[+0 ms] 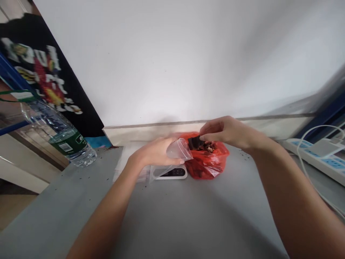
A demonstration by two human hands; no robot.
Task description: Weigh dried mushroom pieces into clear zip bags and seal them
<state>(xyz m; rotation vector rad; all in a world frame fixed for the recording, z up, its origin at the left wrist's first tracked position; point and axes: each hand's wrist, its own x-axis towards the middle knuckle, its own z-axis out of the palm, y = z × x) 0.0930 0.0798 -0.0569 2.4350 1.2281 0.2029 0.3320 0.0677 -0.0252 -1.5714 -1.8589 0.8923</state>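
My left hand [157,153] grips a clear plastic bag [181,150] by its side, and the bag's mouth gapes toward the right. Under that hand sits a white digital scale [185,175] with a dark panel, partly covered by the bag and the hand. A red plastic bag [207,166] stands open just to the right, with dark brown, broken dried bits [210,146] inside. Above its opening, my right hand [219,130] pinches a dark, flat piece [196,142], whose exact kind I cannot make out. Its left end is close to the clear bag's mouth.
Flat clear bags [125,162] lie left of the scale. A large water bottle [64,138] with a green label stands at the table's left. A white power strip [320,156] with a cable is at the right. Behind rises a white wall [172,64]. Dark crumbs dot the grey table [172,223].
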